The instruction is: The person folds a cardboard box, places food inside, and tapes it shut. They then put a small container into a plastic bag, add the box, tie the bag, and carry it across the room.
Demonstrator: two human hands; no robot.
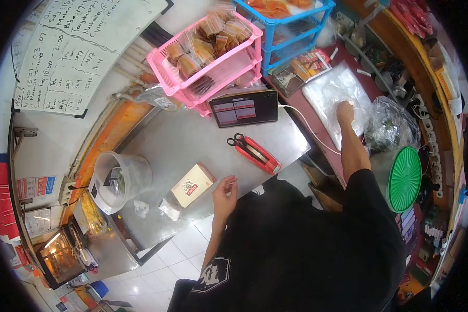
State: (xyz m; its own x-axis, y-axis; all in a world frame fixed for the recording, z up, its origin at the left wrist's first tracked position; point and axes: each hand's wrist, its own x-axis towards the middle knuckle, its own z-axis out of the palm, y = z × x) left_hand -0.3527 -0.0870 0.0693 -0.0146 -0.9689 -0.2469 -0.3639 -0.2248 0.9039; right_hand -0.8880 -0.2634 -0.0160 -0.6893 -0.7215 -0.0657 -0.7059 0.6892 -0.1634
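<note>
My right hand (345, 112) is stretched out over a stack of clear plastic bags (330, 89), its fingers closed on the top of it. The fingertips are partly hidden, but they seem to pinch a plastic bag. My left hand (225, 194) hovers by the metal table's front edge, loosely bent and holding nothing. Just left of it sits a small cream food box (193, 185) with a red and black printed logo. A white paper slip (170, 209) lies against the box's lower left corner.
A tablet (245, 109) leans before pink baskets (158, 63) of sachets. Black-handled scissors (237, 140) lie by a red stapler-like case (257, 154). A clear tub (120, 182) stands left. Right are a bag of greens (392, 125) and a green-lidded container (404, 179). Blue racks (295, 26) stand behind.
</note>
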